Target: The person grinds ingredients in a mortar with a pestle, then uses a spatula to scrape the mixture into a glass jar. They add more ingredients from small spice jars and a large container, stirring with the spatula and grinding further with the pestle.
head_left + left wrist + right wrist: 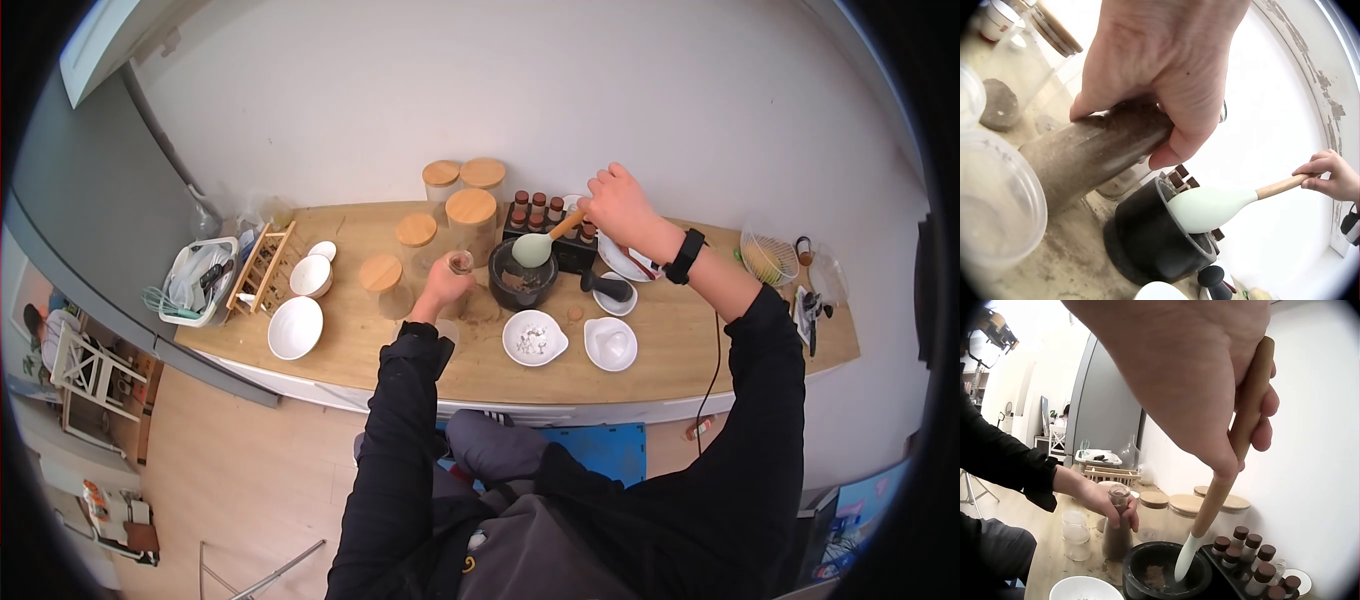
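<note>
My left hand (447, 285) grips a glass bottle (1117, 542) around its neck. Brown powder fills much of the bottle, which stands on the wooden counter just left of a black mortar (520, 297). A small heap of brown powder (1155, 577) lies inside the mortar. With curled fingers, my right hand (622, 208) holds the wooden handle of a pale green spoon (1210, 209). The spoon's head tilts down into the mortar's mouth. A dark pestle (606, 288) rests across a small white dish to the right of the mortar.
In front of the mortar are a white bowl (520, 352) with pale pieces and another white bowl (610, 357). Wooden-lidded jars (472, 207) and a black rack of spice bottles (578, 257) stand behind. Clear plastic cups (1076, 548) sit beside the bottle. White bowls (296, 345) lie left.
</note>
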The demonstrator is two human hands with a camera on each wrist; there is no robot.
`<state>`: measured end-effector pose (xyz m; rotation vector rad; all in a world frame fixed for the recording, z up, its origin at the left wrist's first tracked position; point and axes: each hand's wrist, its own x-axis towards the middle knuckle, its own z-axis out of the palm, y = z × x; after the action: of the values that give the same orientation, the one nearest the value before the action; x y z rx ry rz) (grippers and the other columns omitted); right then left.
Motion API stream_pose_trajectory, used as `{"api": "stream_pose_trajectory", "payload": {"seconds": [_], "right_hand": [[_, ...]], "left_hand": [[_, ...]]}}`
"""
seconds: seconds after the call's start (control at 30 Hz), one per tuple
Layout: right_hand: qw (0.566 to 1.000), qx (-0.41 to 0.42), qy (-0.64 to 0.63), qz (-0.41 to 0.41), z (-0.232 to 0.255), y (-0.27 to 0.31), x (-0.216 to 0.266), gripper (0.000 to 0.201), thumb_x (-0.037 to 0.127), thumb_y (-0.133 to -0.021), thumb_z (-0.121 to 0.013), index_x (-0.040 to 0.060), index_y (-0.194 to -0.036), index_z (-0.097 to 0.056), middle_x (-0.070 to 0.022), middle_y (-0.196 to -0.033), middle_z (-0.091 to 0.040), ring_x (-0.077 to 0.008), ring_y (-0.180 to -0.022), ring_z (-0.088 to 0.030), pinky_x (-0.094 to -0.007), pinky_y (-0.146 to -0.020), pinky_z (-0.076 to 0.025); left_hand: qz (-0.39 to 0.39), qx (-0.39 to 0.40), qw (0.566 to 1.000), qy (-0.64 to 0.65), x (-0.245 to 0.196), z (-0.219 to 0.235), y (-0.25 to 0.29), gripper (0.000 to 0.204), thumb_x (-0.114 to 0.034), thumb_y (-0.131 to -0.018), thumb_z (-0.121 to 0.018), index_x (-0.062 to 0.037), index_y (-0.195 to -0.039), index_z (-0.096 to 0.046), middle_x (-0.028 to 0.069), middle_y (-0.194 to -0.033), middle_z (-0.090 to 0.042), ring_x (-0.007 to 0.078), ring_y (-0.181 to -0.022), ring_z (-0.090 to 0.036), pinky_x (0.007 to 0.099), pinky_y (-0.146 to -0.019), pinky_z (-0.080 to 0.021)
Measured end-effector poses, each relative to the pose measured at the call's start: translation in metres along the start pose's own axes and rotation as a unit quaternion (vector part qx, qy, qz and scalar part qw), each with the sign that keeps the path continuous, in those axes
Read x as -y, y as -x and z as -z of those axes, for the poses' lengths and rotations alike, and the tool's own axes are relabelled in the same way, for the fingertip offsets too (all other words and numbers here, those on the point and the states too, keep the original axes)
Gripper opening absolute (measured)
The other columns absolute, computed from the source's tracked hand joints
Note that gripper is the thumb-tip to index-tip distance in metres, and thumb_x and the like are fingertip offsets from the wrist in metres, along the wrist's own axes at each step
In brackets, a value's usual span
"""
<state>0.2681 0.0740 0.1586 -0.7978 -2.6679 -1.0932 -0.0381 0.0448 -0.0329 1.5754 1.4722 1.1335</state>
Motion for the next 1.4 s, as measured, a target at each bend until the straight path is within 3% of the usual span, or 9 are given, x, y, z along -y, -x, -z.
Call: {"api": "stream_pose_trajectory", "payload": {"seconds": [0.07, 0.17, 0.27, 0.37, 0.57, 0.77, 0.97, 1.17, 1.4], "right_hand": [[1.000, 0.003, 0.023, 0.015, 0.003, -0.003, -0.004, 0.012, 0.024, -0.066, -0.069, 0.0127, -0.065, -0.065, -0.0031, -0.060, -0.054, -0.0194, -0.068, -0.054, -0.0328, -0.075, -0.038], [0.992, 0.126, 0.020, 0.006, 0.019, -0.016, 0.002, 0.014, 0.026, -0.067, -0.069, 0.0129, -0.065, -0.066, -0.0035, -0.056, -0.057, -0.0207, -0.059, -0.057, -0.0336, -0.067, -0.041], [0.993, 0.115, -0.004, -0.005, 0.012, -0.033, 0.005, 0.015, 0.027, -0.067, -0.070, 0.0138, -0.063, -0.067, -0.0040, -0.054, -0.059, -0.0215, -0.053, -0.060, -0.0342, -0.055, -0.043], [0.982, 0.185, -0.007, 0.036, 0.023, -0.052, 0.008, 0.009, 0.023, -0.070, -0.067, 0.0156, -0.065, -0.068, -0.0029, -0.064, -0.065, -0.0193, -0.068, -0.066, -0.0331, -0.050, -0.046], [0.959, 0.268, 0.061, 0.066, 0.034, -0.066, 0.018, 0.007, 0.021, -0.074, -0.066, 0.0157, -0.071, -0.070, -0.0007, -0.073, -0.068, -0.0184, -0.073, -0.067, -0.0326, -0.056, -0.049], [0.956, 0.281, 0.014, 0.078, 0.012, -0.057, 0.017, 0.016, 0.027, -0.073, -0.068, 0.0108, -0.072, -0.069, -0.0059, -0.066, -0.066, -0.0243, -0.066, -0.066, -0.0361, -0.057, -0.050], [0.927, 0.365, -0.082, -0.017, 0.037, -0.066, 0.009, 0.026, 0.034, -0.080, -0.065, 0.0085, -0.079, -0.070, -0.0078, -0.071, -0.067, -0.0279, -0.069, -0.066, -0.0369, -0.060, -0.051], [0.945, 0.321, 0.033, 0.055, 0.029, -0.063, 0.015, 0.015, 0.026, -0.074, -0.066, 0.0112, -0.077, -0.071, -0.0047, -0.076, -0.069, -0.0224, -0.073, -0.067, -0.0348, -0.059, -0.050], [0.904, 0.424, -0.044, 0.025, 0.021, -0.067, 0.013, 0.022, 0.030, -0.076, -0.064, 0.0093, -0.080, -0.071, -0.0075, -0.073, -0.068, -0.0261, -0.068, -0.065, -0.0369, -0.056, -0.049]], "left_hand": [[-0.011, -0.006, 1.000, -0.005, 0.003, -0.002, -0.001, 0.031, -0.007, -0.064, -0.066, -0.0042, -0.094, -0.062, 0.0055, -0.085, -0.065, 0.0162, -0.079, -0.061, 0.0298, -0.075, -0.048], [-0.006, -0.019, 0.999, -0.027, 0.003, -0.007, 0.000, 0.033, -0.008, -0.064, -0.067, -0.0044, -0.097, -0.063, 0.0068, -0.087, -0.066, 0.0181, -0.082, -0.062, 0.0307, -0.077, -0.048], [-0.015, -0.009, 1.000, 0.001, 0.009, -0.008, -0.002, 0.034, -0.008, -0.063, -0.067, -0.0047, -0.097, -0.063, 0.0073, -0.088, -0.066, 0.0192, -0.083, -0.063, 0.0309, -0.077, -0.049], [-0.012, -0.004, 1.000, -0.002, 0.005, -0.005, 0.001, 0.035, -0.008, -0.063, -0.067, -0.0049, -0.098, -0.063, 0.0076, -0.089, -0.066, 0.0197, -0.084, -0.063, 0.0311, -0.078, -0.049], [-0.012, 0.009, 1.000, -0.016, -0.002, -0.007, 0.002, 0.028, -0.004, -0.063, -0.067, -0.0034, -0.091, -0.060, 0.0021, -0.084, -0.063, 0.0122, -0.080, -0.059, 0.0272, -0.075, -0.047], [-0.008, 0.000, 0.999, -0.040, -0.013, -0.014, 0.010, 0.036, -0.007, -0.065, -0.065, -0.0059, -0.101, -0.063, 0.0094, -0.093, -0.067, 0.0209, -0.086, -0.064, 0.0315, -0.078, -0.049], [-0.011, -0.001, 1.000, 0.003, -0.012, -0.012, 0.009, 0.036, -0.004, -0.065, -0.066, -0.0044, -0.101, -0.063, 0.0071, -0.092, -0.067, 0.0181, -0.084, -0.063, 0.0303, -0.077, -0.048], [-0.020, 0.003, 0.999, 0.026, -0.006, -0.010, 0.006, 0.033, -0.003, -0.062, -0.068, -0.0031, -0.094, -0.060, 0.0023, -0.084, -0.062, 0.0130, -0.078, -0.058, 0.0283, -0.074, -0.047], [-0.012, -0.004, 1.000, 0.000, -0.009, -0.012, 0.007, 0.037, -0.002, -0.062, -0.066, -0.0032, -0.099, -0.062, 0.0049, -0.090, -0.065, 0.0153, -0.084, -0.060, 0.0285, -0.077, -0.048]]}}
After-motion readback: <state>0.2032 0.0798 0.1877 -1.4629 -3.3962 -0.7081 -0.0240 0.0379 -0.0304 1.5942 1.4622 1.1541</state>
